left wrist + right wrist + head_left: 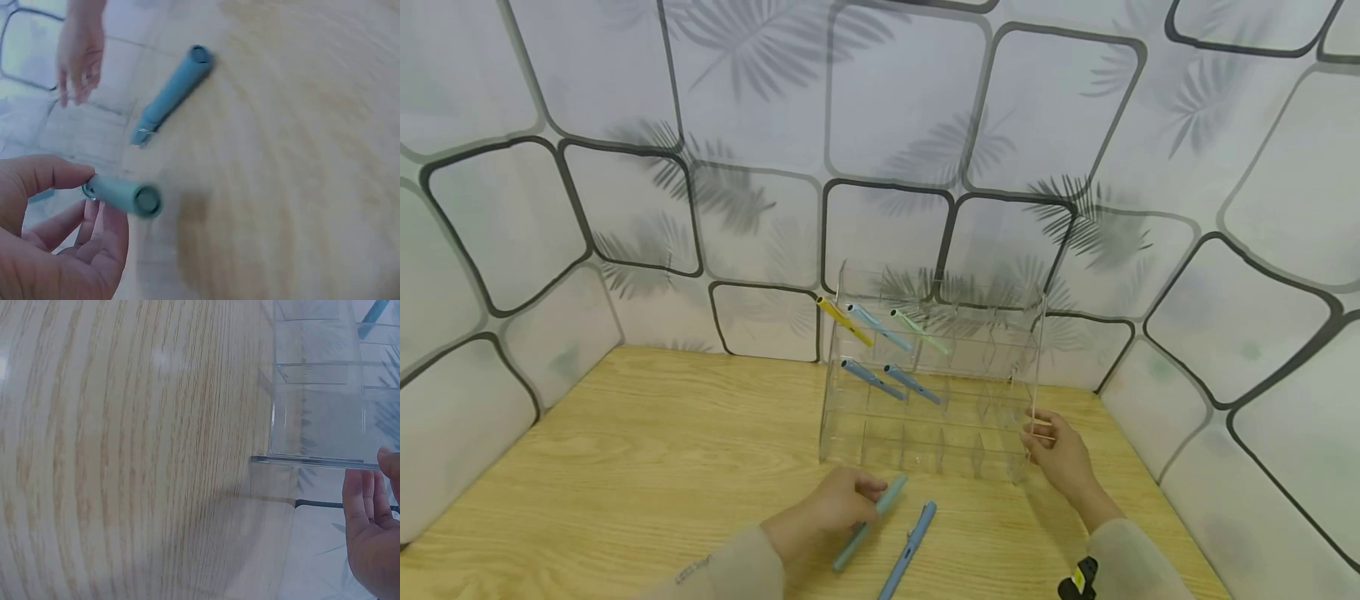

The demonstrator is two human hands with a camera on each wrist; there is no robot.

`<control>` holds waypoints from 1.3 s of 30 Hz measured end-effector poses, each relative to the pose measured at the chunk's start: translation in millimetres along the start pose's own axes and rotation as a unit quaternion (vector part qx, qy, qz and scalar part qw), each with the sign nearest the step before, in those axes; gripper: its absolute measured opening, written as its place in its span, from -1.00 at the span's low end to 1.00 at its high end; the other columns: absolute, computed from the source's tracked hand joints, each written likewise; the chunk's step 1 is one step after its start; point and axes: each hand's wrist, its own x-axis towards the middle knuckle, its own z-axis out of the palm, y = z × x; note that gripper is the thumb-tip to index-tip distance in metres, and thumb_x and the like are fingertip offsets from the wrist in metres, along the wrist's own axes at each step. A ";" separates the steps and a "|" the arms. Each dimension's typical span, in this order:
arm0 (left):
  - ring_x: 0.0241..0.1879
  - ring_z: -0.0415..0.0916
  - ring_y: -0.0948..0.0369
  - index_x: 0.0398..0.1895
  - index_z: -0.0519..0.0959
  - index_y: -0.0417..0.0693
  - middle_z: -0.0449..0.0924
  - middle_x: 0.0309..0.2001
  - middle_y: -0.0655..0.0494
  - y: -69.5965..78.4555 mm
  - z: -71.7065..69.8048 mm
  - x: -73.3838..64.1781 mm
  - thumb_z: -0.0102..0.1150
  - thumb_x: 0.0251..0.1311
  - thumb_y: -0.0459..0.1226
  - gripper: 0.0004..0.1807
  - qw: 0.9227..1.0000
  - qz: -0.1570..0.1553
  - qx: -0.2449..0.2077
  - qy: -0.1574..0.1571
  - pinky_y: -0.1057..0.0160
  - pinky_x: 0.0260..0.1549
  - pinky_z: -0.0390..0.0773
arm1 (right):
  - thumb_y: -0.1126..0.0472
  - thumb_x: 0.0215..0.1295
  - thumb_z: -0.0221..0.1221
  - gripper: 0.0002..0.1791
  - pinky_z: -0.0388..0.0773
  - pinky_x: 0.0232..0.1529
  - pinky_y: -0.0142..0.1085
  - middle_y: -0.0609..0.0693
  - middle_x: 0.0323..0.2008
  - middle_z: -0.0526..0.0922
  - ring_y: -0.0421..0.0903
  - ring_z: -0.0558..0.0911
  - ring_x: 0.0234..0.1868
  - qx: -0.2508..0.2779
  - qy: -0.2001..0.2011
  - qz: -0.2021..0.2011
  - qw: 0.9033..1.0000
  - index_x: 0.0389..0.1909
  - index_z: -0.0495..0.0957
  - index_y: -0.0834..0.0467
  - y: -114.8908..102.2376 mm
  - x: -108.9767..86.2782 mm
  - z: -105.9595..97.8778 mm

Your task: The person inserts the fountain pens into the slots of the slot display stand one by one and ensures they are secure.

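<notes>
My left hand pinches a light green pen between thumb and fingers, above the table. In the left wrist view one round end of that green pen points toward the camera. A blue pen with a clip lies on the table, just right of the left hand. A clear plastic pen rack stands upright farther back, divided into small compartments. My right hand grips the rack's right side panel, thumb on one side and fingers on the other.
In the rack's upper part rest a yellow pen, a pale blue pen and a pale green pen. Two blue pens sit one tier lower. A patterned wall covering rises behind the wooden table.
</notes>
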 end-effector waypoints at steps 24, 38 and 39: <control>-0.32 0.50 0.12 -0.31 0.43 -0.23 0.46 -0.34 0.02 18.1 -45.6 -7.8 0.33 0.00 -0.54 -0.73 0.991 -0.017 -0.129 -0.028 0.08 -0.22 0.60 | 0.37 0.34 0.13 -0.52 0.65 -0.27 -0.33 0.40 0.04 0.49 0.21 0.57 -0.02 -0.009 0.001 0.008 1.000 0.24 0.28 0.37 3.2 -1.2 -0.4; -0.15 0.57 0.06 -0.28 0.53 -0.30 0.56 -0.13 -0.09 21.9 -68.8 -6.8 0.32 0.11 -0.43 -0.83 0.984 -0.003 -0.134 0.117 0.09 -0.12 0.61 | 0.37 0.35 0.12 -0.51 0.64 -0.25 -0.33 0.40 0.05 0.48 0.21 0.57 -0.02 -0.004 -0.004 0.008 1.000 0.25 0.27 0.38 0.6 -1.1 0.1; -0.14 0.57 0.04 -0.24 0.53 -0.33 0.55 -0.10 -0.11 23.4 -71.5 -6.4 0.31 0.11 -0.43 -0.81 0.982 -0.003 -0.138 0.128 0.09 -0.12 0.61 | 0.37 0.35 0.12 -0.51 0.65 -0.25 -0.33 0.40 0.04 0.48 0.21 0.57 -0.02 -0.004 -0.004 0.007 1.000 0.25 0.27 0.38 0.4 -1.2 0.1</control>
